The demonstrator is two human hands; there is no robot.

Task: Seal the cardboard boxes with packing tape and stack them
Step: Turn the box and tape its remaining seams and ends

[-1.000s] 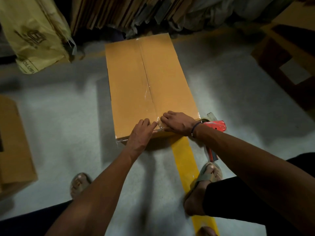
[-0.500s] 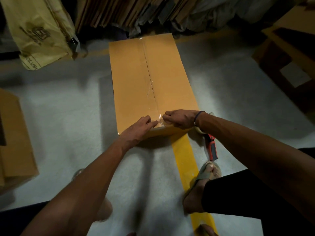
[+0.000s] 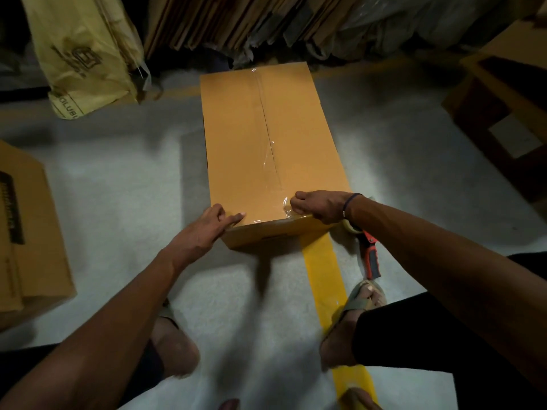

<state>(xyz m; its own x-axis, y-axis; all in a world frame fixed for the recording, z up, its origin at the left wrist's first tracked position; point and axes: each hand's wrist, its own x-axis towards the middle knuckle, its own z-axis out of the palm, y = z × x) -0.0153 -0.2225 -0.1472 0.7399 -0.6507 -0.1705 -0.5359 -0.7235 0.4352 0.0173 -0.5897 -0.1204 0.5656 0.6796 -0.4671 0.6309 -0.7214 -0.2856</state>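
three cardboard boxes (image 3: 272,149) (image 3: 26,241) (image 3: 503,93), one tape dispenser (image 3: 368,247), one yellow bag (image 3: 85,51)

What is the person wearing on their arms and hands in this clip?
Both forearms are bare, with no sleeves or gloves showing. The left hand wears nothing. The right hand has a thin dark band round the wrist, carrying a small pale bead or clasp.
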